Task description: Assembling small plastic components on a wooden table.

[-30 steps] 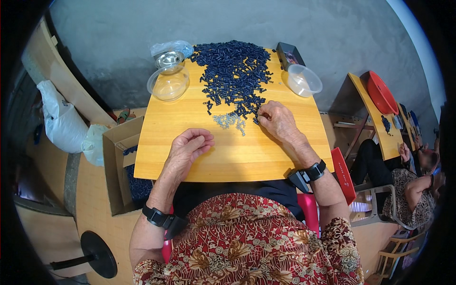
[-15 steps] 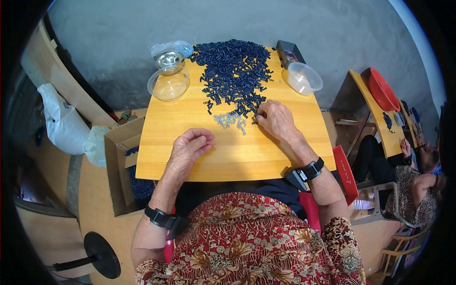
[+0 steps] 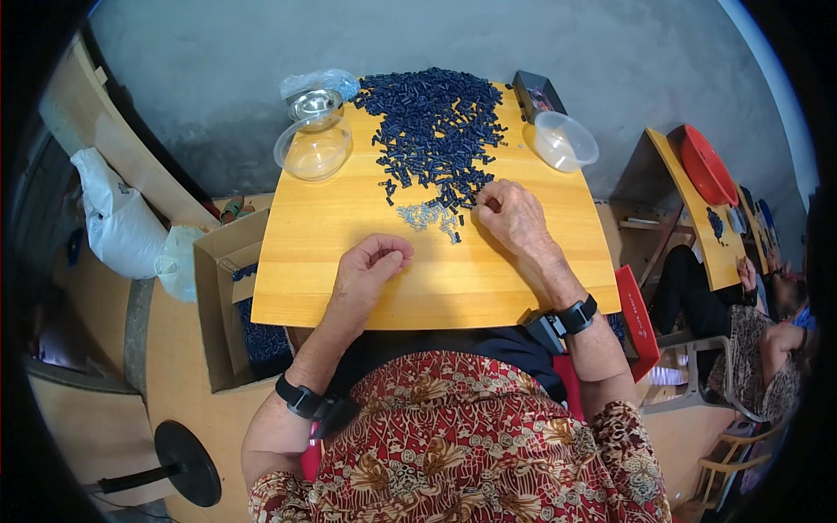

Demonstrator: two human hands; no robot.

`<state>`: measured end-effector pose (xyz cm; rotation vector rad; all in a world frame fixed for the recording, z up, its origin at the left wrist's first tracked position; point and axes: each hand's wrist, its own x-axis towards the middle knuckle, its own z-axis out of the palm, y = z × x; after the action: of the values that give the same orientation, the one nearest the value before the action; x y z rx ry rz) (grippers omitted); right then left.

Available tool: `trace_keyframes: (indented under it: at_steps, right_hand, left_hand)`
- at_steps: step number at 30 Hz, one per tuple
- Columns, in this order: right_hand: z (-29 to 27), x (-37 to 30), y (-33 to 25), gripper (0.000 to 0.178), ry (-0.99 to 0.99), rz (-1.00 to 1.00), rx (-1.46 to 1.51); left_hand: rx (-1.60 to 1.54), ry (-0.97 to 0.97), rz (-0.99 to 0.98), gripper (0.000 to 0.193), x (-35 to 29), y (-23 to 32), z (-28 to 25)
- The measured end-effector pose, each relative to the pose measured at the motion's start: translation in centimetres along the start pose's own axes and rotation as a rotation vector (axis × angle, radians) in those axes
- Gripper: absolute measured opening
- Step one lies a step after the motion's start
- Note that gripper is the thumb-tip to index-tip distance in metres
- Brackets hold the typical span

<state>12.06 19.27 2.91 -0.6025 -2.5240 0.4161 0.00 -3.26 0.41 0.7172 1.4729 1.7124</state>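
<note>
A large heap of small dark blue plastic parts (image 3: 436, 113) covers the far middle of the wooden table (image 3: 418, 301). At its near end lies a small cluster of silver screw-like pieces (image 3: 423, 215). My left hand (image 3: 370, 272) is held over the table, nearer to me than the silver pieces, thumb and fingertips pinched together; whatever they hold is too small to make out. Just right of the heap's near end, my right hand (image 3: 516, 220) has its fingers curled and closed, their tips hidden. A single dark part (image 3: 461, 220) lies between its fingertips and the silver pieces.
Clear plastic bowls stand at the far left (image 3: 316, 157) and far right (image 3: 567, 144), beside a metal bowl (image 3: 316, 106), a plastic bag (image 3: 321, 84) and a dark box (image 3: 537, 94). Left of the table is a cardboard box (image 3: 228, 305); right, a red box (image 3: 638, 322) and a seated person (image 3: 757, 349).
My left hand has moved a little right, toward the silver pieces. My right hand stays by the heap's near end, its fingers slightly more curled. The whole view has shifted slightly.
</note>
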Motion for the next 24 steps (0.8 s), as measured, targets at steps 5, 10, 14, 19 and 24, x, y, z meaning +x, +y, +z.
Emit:
trace_keyframes:
  at_steps: [5, 10, 14, 19, 24]
  right_hand:
    - [-1.0, 0.2, 0.5, 0.006, -0.051, 0.105, 0.103]
    - [-0.6, 0.6, 0.1, 0.007, -0.035, 0.027, 0.123]
    - [0.4, 1.1, 0.0, 0.008, -0.071, -0.143, 0.005]
    - [1.1, 1.2, 0.5, 0.009, -0.081, -0.198, -0.087]
    - [0.6, 0.9, -0.1, 0.010, -0.072, -0.180, -0.079]
  left_hand:
    - [0.017, -0.013, -0.006, 0.018, 0.0, -0.1, -0.3]
    - [-0.089, 0.029, -0.072, 0.018, 0.1, 0.0, -0.5]
    - [-0.101, 0.034, -0.078, 0.018, 0.0, 0.1, -0.5]
    - [-0.113, 0.022, -0.080, 0.018, 0.2, 0.0, -0.7]
    - [-0.091, 0.034, -0.068, 0.018, 0.0, 0.5, -0.2]
